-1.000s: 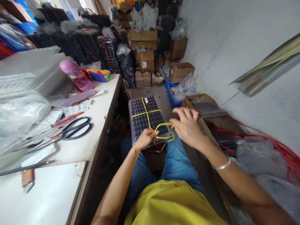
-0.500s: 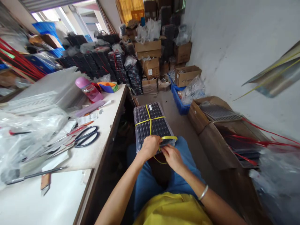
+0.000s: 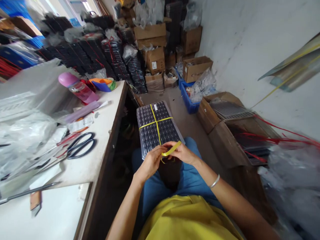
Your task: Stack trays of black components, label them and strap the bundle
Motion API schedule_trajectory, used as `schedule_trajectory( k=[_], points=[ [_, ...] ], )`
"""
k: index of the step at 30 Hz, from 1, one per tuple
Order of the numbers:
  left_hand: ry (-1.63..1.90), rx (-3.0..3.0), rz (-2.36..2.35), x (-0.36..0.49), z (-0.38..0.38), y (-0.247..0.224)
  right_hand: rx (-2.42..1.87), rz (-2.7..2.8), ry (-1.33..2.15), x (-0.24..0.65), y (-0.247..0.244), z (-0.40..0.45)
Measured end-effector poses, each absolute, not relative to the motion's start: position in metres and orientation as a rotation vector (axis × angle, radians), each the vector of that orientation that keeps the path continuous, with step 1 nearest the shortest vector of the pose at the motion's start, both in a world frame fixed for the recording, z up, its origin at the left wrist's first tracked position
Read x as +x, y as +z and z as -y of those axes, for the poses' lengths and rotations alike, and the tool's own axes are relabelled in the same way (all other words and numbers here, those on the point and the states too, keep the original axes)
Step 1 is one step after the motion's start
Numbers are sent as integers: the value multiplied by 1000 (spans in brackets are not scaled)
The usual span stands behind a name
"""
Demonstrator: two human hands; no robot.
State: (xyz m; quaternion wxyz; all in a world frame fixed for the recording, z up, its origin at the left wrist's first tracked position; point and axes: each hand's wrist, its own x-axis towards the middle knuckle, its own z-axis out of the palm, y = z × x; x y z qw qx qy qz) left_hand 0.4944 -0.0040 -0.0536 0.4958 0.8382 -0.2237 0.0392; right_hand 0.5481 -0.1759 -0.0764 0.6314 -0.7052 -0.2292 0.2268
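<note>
A stack of black trays (image 3: pixel 147 138) under clear plastic rests at my knees, with yellow strapping (image 3: pixel 159 133) crossed over its top and a small white label near the far edge. At the stack's near edge, my left hand (image 3: pixel 151 161) is closed on the yellow strap. My right hand (image 3: pixel 183 151) pinches the same strap close beside it, and a loop of the strap's loose end (image 3: pixel 172 149) curves up between the hands. A thin tail hangs below. The fingertips partly cover each other, so the exact grip is hidden.
On the left, the white table (image 3: pixel 106 123) carries scissors (image 3: pixel 81 145), a pink bottle (image 3: pixel 78 88), a utility knife (image 3: pixel 35 202) and plastic bags. Open cartons (image 3: pixel 217 141) line the right wall. Blue crates (image 3: pixel 188 100) and wrapped stacks of trays (image 3: pixel 136 68) stand farther back.
My hands have drawn together at the near edge of the stack. My right hand has moved up and the strap's loose end now loops between them. The view has tilted down and shifted slightly.
</note>
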Motion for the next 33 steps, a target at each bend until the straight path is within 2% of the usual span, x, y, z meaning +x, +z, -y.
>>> schedule_trajectory(
  k=[9, 18, 22, 29, 33],
  points=[
    [312, 1951, 241, 529, 11, -76, -2113, 519, 239, 499, -79, 183],
    [481, 1914, -198, 549, 14, -92, -2244, 528, 129, 486, -146, 175],
    [520, 1834, -301, 548, 15, -94, -2216, 536, 82, 497, -161, 170],
    [126, 1721, -40, 549, 7, -91, -1989, 536, -1, 498, -139, 179],
    [40, 1694, -36, 557, 8, -90, -1864, 658, -36, 508, -129, 172]
  ],
)
